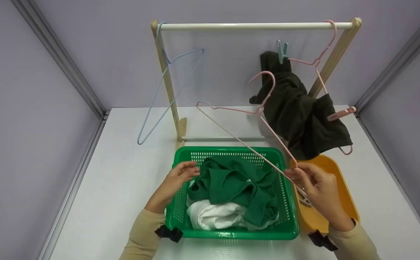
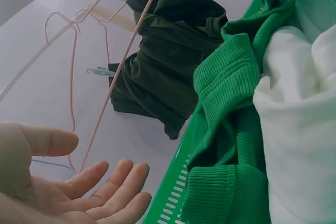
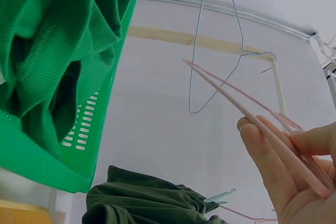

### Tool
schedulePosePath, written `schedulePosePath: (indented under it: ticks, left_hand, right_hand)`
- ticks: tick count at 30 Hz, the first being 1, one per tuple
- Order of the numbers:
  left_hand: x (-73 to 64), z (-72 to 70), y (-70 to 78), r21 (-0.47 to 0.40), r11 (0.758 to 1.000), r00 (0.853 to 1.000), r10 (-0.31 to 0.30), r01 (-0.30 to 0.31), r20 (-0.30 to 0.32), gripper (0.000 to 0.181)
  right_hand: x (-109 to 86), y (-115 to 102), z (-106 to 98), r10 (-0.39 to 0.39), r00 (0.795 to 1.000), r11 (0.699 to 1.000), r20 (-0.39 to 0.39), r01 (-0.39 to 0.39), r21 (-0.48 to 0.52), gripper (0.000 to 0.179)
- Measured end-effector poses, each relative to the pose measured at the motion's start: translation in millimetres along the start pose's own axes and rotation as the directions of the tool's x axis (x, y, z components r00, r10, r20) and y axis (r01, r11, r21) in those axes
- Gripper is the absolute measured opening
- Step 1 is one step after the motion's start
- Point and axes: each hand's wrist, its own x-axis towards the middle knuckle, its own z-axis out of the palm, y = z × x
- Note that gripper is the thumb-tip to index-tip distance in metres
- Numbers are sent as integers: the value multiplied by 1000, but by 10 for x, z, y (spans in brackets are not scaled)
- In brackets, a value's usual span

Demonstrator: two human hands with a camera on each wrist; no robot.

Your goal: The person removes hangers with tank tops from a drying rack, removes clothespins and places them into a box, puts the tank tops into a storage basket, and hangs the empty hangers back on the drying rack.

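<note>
My right hand (image 1: pixel 316 184) pinches one corner of a pink wire hanger (image 1: pixel 231 135), which slants up to the left over the basket, its hook upward. In the right wrist view the thumb and fingers close round the pink wire. My left hand (image 1: pixel 177 178), fingers loosely spread and holding nothing, hovers over the left rim of a green plastic basket (image 1: pixel 231 234). Inside lie a green ribbed garment (image 1: pixel 228 184) and a white garment (image 1: pixel 217 215). The left wrist view shows the left palm (image 2: pixel 68 198) turned up beside the green cloth.
A wooden rack with a white rod (image 1: pixel 253 26) stands behind the basket. On it hang a blue hanger (image 1: pixel 170 104) at left and a dark green garment (image 1: pixel 296 108) clipped to another pink hanger at right. A yellow tray (image 1: pixel 347 202) holding clothespins (image 1: pixel 304 200) stands at right.
</note>
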Motion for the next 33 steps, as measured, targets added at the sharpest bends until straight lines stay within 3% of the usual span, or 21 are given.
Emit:
schedulePosePath:
  ticks: [12, 19, 33]
  left_hand:
    - [7, -3, -34, 22, 1000, 998, -6, 4, 61, 48]
    - [32, -26, -34, 36, 999, 999, 20, -21, 36, 46]
    - [3, -29, -18, 39, 999, 998, 23, -25, 62, 51]
  right_hand:
    - [286, -111, 56, -99, 991, 991, -93, 90, -103, 12]
    - [450, -126, 44, -109, 985, 992, -133, 100, -77, 13]
    - [788, -156, 14, -83, 978, 991, -191, 61, -117, 13]
